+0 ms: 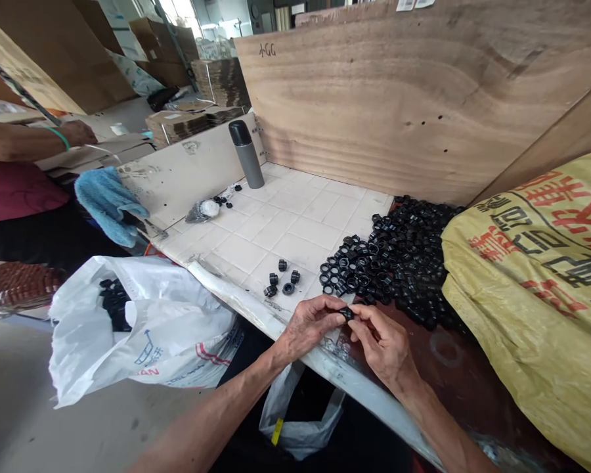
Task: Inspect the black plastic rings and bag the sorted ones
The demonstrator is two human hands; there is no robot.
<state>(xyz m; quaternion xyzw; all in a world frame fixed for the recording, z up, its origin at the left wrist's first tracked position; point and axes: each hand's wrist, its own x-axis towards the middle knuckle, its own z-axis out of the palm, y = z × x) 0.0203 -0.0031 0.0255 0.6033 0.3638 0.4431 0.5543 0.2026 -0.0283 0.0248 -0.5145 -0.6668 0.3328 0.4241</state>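
Between the fingertips of both hands is a small black plastic ring-shaped part (346,314), partly hidden by the fingers. My left hand (312,322) pinches it from the left, and my right hand (384,338) grips it from the right, just above the table's front edge. Beyond my hands, a large heap of black rings (404,256) spreads over the table and reaches the yellow sack. Several separate black fittings (288,288) lie on the white tiled surface (295,230), left of the heap.
A yellow printed sack (532,263) stands at right. A wooden board (374,98) walls the back. On the table are a grey flask (250,161) and a small plastic bag (201,210). A white sack (172,335) holding black parts and a blue towel (108,203) are left, near another person's arm (24,139).
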